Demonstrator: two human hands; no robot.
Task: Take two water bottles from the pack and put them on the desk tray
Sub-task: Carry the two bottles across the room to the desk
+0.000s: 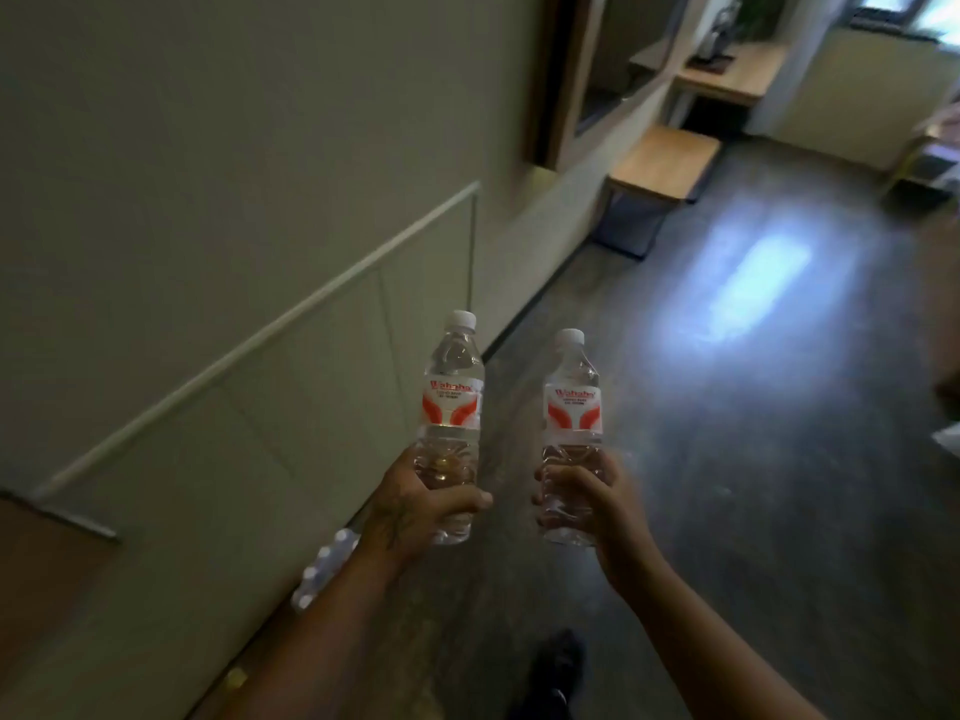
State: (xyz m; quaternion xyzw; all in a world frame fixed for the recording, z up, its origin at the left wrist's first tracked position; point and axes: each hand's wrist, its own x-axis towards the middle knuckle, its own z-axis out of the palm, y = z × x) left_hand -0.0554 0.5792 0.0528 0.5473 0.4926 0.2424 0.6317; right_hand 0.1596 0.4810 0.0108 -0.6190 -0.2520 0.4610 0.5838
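My left hand [415,498] grips the lower part of a clear water bottle [453,402] with a white cap and a red and white label, held upright. My right hand [592,498] grips a second, matching water bottle [573,413], also upright, about a hand's width to the right of the first. The pack of bottles [324,569] lies on the floor by the wall, partly hidden behind my left forearm; only several white caps show. Far ahead at the top right stands a wooden desk [727,80] with a dark tray [714,59] carrying dark objects.
A pale wall with a low cabinet panel [260,381] runs along the left. A low wooden bench [660,163] stands ahead by the wall. The dark floor [727,407] stretches ahead with a bright light patch. My dark shoe [558,667] shows at the bottom.
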